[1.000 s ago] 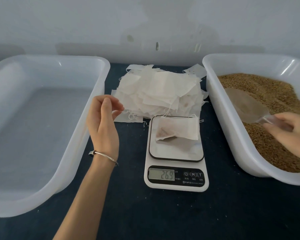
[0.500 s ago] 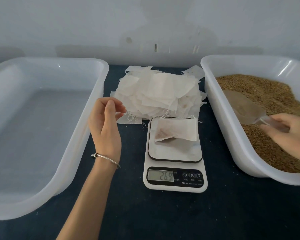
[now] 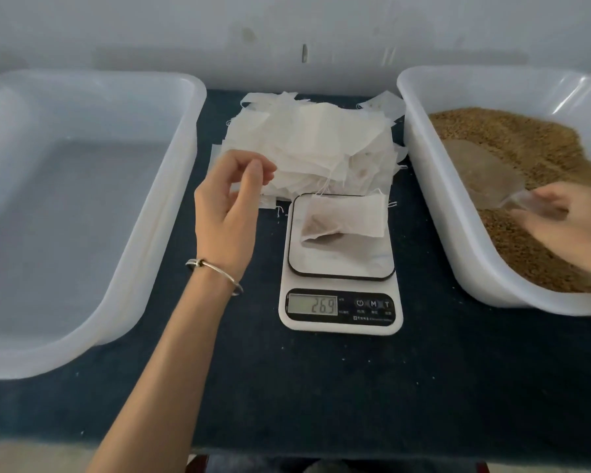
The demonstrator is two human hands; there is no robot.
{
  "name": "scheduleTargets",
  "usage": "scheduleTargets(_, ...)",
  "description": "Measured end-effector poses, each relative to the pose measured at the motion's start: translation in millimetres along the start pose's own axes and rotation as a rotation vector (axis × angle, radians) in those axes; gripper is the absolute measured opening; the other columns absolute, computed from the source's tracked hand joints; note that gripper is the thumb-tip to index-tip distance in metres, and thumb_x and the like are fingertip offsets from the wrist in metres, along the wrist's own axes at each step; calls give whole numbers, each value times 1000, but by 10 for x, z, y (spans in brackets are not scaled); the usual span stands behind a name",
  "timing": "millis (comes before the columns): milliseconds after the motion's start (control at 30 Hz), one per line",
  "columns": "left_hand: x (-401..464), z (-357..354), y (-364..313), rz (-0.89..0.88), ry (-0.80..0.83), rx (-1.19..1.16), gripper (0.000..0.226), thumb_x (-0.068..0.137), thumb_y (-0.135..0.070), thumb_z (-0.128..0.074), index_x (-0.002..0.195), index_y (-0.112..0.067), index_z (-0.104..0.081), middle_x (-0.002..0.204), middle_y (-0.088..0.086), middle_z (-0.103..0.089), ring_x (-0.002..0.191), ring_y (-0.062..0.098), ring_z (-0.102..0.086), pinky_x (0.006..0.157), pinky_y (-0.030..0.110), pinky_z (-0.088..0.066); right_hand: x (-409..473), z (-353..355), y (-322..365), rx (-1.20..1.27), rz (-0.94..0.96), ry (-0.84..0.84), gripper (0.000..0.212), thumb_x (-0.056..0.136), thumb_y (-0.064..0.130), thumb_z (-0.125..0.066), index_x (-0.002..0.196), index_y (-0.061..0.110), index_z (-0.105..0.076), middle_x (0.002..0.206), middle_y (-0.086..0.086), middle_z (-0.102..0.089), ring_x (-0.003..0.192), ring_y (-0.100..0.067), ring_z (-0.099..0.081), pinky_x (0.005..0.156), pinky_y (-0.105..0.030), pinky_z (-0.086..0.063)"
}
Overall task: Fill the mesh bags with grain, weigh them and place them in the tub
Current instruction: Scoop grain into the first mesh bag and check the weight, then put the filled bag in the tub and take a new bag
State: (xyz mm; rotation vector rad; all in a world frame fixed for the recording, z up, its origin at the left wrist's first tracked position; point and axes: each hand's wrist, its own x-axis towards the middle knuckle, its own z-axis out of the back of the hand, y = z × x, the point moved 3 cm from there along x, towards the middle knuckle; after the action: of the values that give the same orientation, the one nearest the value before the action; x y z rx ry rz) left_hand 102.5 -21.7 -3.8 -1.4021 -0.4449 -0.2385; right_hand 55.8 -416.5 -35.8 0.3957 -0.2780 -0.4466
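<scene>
Resting flat on the platform of the scale [image 3: 340,264] at centre frame, one part-filled mesh bag [image 3: 347,218] holds a small heap of grain in its lower-left corner; the display reads 26.9.

Handling: the bag is judged light, soft and limp. The grain will likely shift toward whichever corner hangs lowest. Take hold at the empty right-hand edge, near the drawstring mouth, and keep that edge uppermost so nothing spills.

Hand state: the left hand [image 3: 227,203] hovers left of the scale, in front of the stack, thumb and fingers [image 3: 253,174] loosely curled and slightly apart, gripping nothing visible. The right hand [image 3: 572,221], at the right edge of the frame, is closed on the handle of a clear scoop [image 3: 485,172] lying in the grain [image 3: 526,138].

Count:
- Tubs: two. The empty tub [image 3: 171,186] occupies the left of the frame; the grain tub [image 3: 437,199] occupies the right.
- Scales: one.
- Scoops: one.
- Filled bags: one, on the scale; none in the empty tub.
- Empty bags: a loose stack of bags [image 3: 314,145] at upper centre, behind the scale, too overlapped to count.
- Bracelets: one bracelet [image 3: 215,271], on the left wrist.
</scene>
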Motion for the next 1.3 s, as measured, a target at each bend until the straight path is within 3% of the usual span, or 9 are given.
scheduleTargets(133, -1, -38, -38, -23, 17, -11, 24, 92, -8, -42, 82, -22, -60, 82, -9, -62, 80, 5, -59, 70, 17, -45, 98, -69, -201, 42, -37, -25, 54, 42, 101, -36, 87, 72, -43, 69, 29, -50, 64, 3, -50, 59, -31, -48)
scheduleTargets(300, 10, -44, -59, -34, 27, 1, 25, 92, -8, -43, 82, -23, -59, 82, -11, -62, 80, 2, -59, 70, 17, -44, -23, 42, 74, 0, 2, 41, 39, 53, 82, -48, 89, 71, -40, 67, 34, -42, 61, 8, -43, 56, -14, -30)
scheduleTargets(567, -22, -228, -164, -33, 226, 131, 5, 89, -20, -58, 93, -23, -59, 90, -10, -62, 85, 2, -58, 72, 18, -46, -147, 122, 299, -96, 95, 77, 31, 68, 59, -62, 89, 48, -43, 73, 29, -43, 65, 5, -43, 55, -21, -31)
scheduleTargets(700, -155, -563, -134, -145, 561, 574, 64, 70, -58, -69, 122, -27, -49, 115, -9, -50, 107, 10, -43, 91, 22, -36, -195, 75, 339, -167, 94, 151, 39, 76, 52, -63, 108, 31, -56, 74, 26, -46, 63, 2, -48, 47, -20, -32)
scheduleTargets(767, -214, -745, -112, -227, 623, 824, 71, 70, -61, -67, 129, -29, -44, 126, -10, -43, 116, 13, -36, 96, 31, -32, -215, 55, 328, -242, 99, 173, 43, 80, 49, -65, 114, 25, -57, 72, 25, -46, 58, 4, -51, 41, -16, -33)
scheduleTargets(967, -109, -816, -200, -328, 543, 977, 24, 59, -20, -80, 76, -22, -63, 80, -8, -61, 75, 15, -61, 58, 24, -46, -165, 99, 238, -184, 67, 181, 59, 49, 99, -22, 79, 54, -46, 70, 29, -58, 62, 5, -59, 53, -25, -54)
scheduleTargets(1033, 19, -735, -219, -214, 506, 842, 14, 81, -16, -66, 81, -19, -52, 84, -6, -55, 80, 18, -56, 57, 27, -39, -106, 136, 250, -142, 102, 106, 76, 41, 103, -17, 82, 49, -50, 77, 25, -60, 71, -2, -62, 60, -32, -57)
scheduleTargets(1133, 260, -518, -194, 0, 392, 610, 19, 99, -23, -46, 81, -20, -41, 74, -8, -42, 69, 17, -44, 58, 28, -31, -55, 261, 682, -129, 218, 24, 84, 57, 95, -18, 100, 34, -55, 87, 14, -58, 74, -14, -61, 60, -42, -56)
scheduleTargets(1300, 928, 207, -460, 76, 178, 453, 7, 98, -20, -51, 91, -18, -50, 54, -2, -51, 40, 8, -48, 52, 25, -42, -253, 382, 1962, -46, 391, 15, 33, 77, 63, -40, 96, 43, -56, 79, 27, -57, 71, 1, -58, 54, -26, -48)
